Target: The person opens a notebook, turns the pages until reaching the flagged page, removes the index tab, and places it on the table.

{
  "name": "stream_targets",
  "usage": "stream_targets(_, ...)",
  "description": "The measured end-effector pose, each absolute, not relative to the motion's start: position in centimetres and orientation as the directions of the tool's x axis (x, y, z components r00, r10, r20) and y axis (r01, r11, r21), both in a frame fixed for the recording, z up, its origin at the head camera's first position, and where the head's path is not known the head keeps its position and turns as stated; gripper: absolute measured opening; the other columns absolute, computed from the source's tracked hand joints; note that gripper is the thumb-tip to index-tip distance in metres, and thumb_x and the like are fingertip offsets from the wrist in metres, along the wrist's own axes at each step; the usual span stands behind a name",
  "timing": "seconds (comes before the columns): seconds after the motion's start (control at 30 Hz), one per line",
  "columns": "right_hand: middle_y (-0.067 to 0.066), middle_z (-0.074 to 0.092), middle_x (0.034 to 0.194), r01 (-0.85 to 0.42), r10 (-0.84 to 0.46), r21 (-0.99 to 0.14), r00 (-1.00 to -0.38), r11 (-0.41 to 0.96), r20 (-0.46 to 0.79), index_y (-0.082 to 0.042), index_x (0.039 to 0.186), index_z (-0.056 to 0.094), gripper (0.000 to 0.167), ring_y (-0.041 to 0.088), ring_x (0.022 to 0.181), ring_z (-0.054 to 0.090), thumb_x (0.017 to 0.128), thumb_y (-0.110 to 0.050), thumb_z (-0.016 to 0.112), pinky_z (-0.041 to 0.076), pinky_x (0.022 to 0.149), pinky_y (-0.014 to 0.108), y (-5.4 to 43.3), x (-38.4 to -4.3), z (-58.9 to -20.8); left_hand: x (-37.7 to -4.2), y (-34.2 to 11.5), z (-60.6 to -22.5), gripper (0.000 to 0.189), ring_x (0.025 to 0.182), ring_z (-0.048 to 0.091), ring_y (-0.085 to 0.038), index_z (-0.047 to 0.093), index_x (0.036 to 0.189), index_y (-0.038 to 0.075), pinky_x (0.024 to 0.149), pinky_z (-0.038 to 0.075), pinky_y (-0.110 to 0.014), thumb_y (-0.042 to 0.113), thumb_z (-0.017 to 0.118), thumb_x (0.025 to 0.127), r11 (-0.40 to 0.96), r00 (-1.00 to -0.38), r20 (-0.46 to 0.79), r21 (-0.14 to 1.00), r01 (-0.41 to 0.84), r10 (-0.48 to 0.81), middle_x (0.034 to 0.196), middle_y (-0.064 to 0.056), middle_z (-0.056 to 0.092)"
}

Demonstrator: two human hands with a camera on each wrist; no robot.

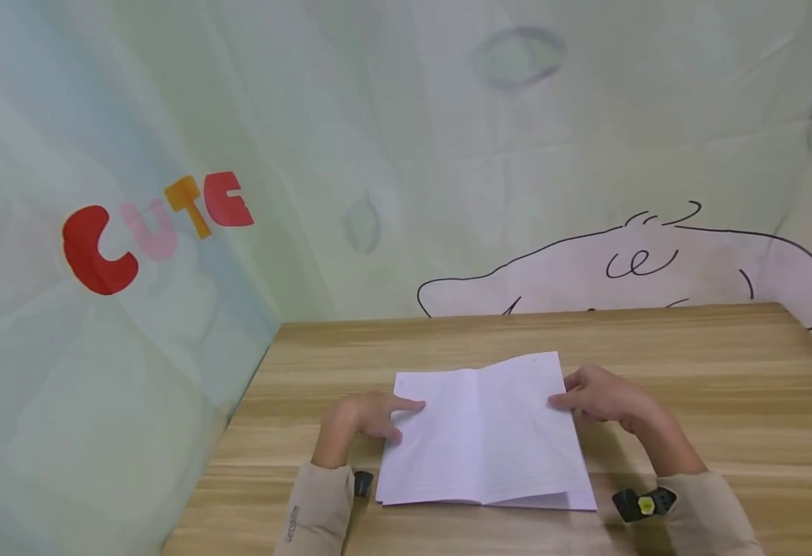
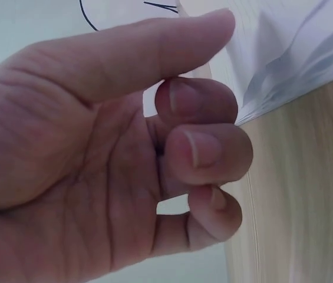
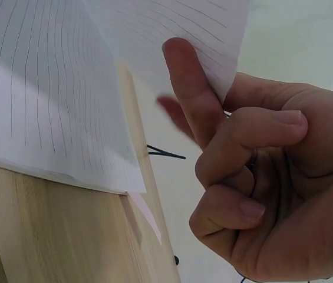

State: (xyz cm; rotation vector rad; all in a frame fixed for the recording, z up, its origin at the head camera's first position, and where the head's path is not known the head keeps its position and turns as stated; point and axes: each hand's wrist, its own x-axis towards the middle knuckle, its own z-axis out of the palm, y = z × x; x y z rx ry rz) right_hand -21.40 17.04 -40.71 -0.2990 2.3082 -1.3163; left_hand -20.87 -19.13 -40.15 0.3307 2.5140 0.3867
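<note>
An open notebook with faintly lined white pages lies on the wooden table. Its right-hand page is lifted at the outer edge, and my right hand pinches that edge between thumb and fingers. The right wrist view shows one finger against the sheet and other fingers curled towards the palm. On the left page rests my left hand, one finger stretched out over the paper. Seen from the left wrist, several fingertips of that hand bend inward with nothing held in them, near the page edges.
The wood-grained table extends around the notebook. Behind it hangs a pale green backdrop with a black-outlined cartoon figure and coloured letters. Dark straps are at both wrists, beside beige sleeves.
</note>
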Motion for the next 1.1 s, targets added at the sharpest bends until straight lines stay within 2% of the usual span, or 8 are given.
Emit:
stream_targets(0.07,-0.005,0.040,0.058,0.034,-0.429,-0.867,-0.859,0.497,-0.279,0.000,0.086,0.067,0.020,0.010,0.049,0.030,0.096,-0.017,0.067,0.026,0.050,0.024,17.1,-21.4,-40.7,-20.8,-19.2,-40.2,0.062,0.084,0.061,-0.019,0.055,0.145,0.032,0.077,0.051,-0.036,0.008,0.072,0.090,0.932,-0.803,-0.521,0.345,0.111,0.289,0.138,-0.010,0.056)
stream_targets(0.13,-0.005,0.038,0.058,0.027,-0.453,-0.879,-0.849,0.477,-0.272,-0.003,0.081,0.062,0.023,0.010,0.050,0.031,0.097,-0.019,0.066,0.027,0.051,0.024,17.0,-21.4,-40.8,-20.8,-19.3,-40.2,0.064,0.059,0.044,-0.013,0.054,0.145,0.035,0.058,0.042,-0.028,0.008,0.072,0.089,0.936,-0.800,-0.541,0.346,0.073,0.262,0.130,-0.010,0.055)
stream_targets(0.17,-0.004,0.038,0.059,0.025,-0.466,-0.886,-0.843,0.464,-0.268,-0.003,0.083,0.062,0.023,0.011,0.050,0.032,0.098,-0.020,0.065,0.027,0.051,0.024,17.0,-21.4,-40.8,-20.7,-19.4,-40.3,0.065,0.054,0.034,-0.012,0.054,0.145,0.036,0.052,0.035,-0.026,0.008,0.072,0.089,0.936,-0.798,-0.549,0.348,0.053,0.250,0.127,-0.010,0.055)
stream_targets(0.43,-0.001,0.044,0.063,-0.030,-0.605,-0.947,-0.776,0.321,-0.181,0.005,0.115,0.059,0.031,0.013,0.052,0.040,0.104,-0.024,0.055,0.035,0.056,0.026,16.8,-21.5,-40.8,-20.8,-19.5,-40.5,0.068,0.049,0.035,-0.011,0.053,0.146,0.036,0.047,0.030,-0.025,0.009,0.073,0.087,0.937,-0.796,-0.559,0.349,0.031,0.234,0.127,-0.015,0.056)
stream_targets(0.57,0.001,0.048,0.069,-0.052,-0.634,-0.965,-0.763,0.257,-0.128,0.004,0.113,0.056,0.031,0.014,0.053,0.045,0.105,-0.026,0.054,0.041,0.062,0.029,16.0,-21.4,-41.0,-20.7,-19.5,-40.4,0.068,0.048,0.036,-0.011,0.052,0.146,0.036,0.047,0.030,-0.025,0.009,0.074,0.087,0.933,-0.790,-0.562,0.359,0.034,0.246,0.134,-0.015,0.052)
stream_targets(0.8,0.002,0.052,0.065,-0.044,-0.656,-0.981,-0.749,0.190,-0.093,0.003,0.105,0.052,0.027,0.015,0.053,0.054,0.106,-0.024,0.050,0.045,0.070,0.032,14.8,-21.0,-41.5,-20.6,-19.6,-40.7,0.068,0.048,0.034,-0.011,0.053,0.146,0.033,0.046,0.030,-0.024,0.009,0.074,0.087,0.925,-0.787,-0.554,0.375,0.056,0.272,0.127,-0.019,0.055)
stream_targets(0.97,0.009,0.061,0.086,-0.001,-0.677,-0.991,-0.730,0.136,-0.092,0.008,0.119,0.048,0.033,0.020,0.061,0.066,0.104,-0.021,0.051,0.049,0.076,0.035,14.6,-20.9,-41.3,-20.8,-19.5,-40.7,0.065,0.049,0.033,-0.011,0.053,0.146,0.034,0.047,0.030,-0.025,0.013,0.074,0.088,0.929,-0.793,-0.550,0.367,0.052,0.262,0.116,-0.018,0.059)
stream_targets(1.1,0.014,0.064,0.102,0.036,-0.678,-0.994,-0.729,0.101,-0.095,0.011,0.128,0.043,0.039,0.023,0.065,0.068,0.104,-0.018,0.051,0.051,0.080,0.036,14.6,-21.0,-41.1,-21.0,-19.4,-40.6,0.066,0.049,0.034,-0.011,0.052,0.146,0.034,0.047,0.030,-0.025,0.014,0.074,0.088,0.926,-0.796,-0.543,0.374,0.056,0.268,0.112,-0.019,0.061)
